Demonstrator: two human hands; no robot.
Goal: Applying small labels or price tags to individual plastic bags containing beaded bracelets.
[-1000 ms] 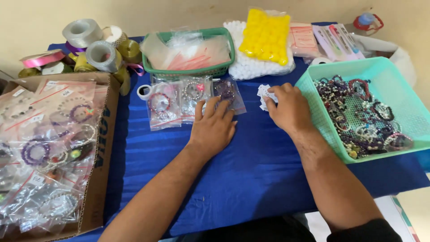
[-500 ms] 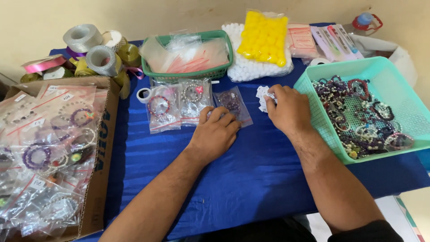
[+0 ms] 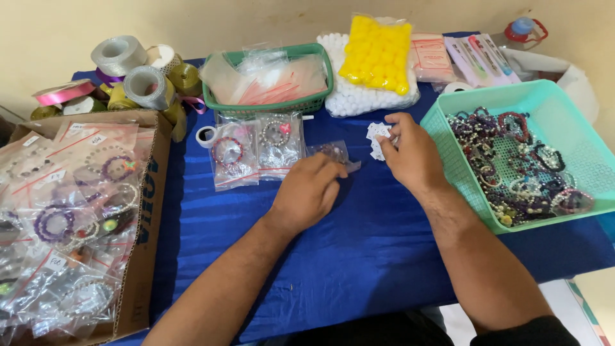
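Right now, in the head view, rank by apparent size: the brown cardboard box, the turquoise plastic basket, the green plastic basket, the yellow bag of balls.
1. Brown cardboard box
2. Turquoise plastic basket
3. Green plastic basket, though it lies farther away
4. Yellow bag of balls

Blue tablecloth (image 3: 359,256), turquoise basket (image 3: 576,128), yellow balls (image 3: 378,54), pink ribbon (image 3: 61,93)

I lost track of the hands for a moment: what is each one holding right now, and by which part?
Left hand pinches the small clear bag at its near edge. Right hand holds small white paper tags at their right side with its fingertips.
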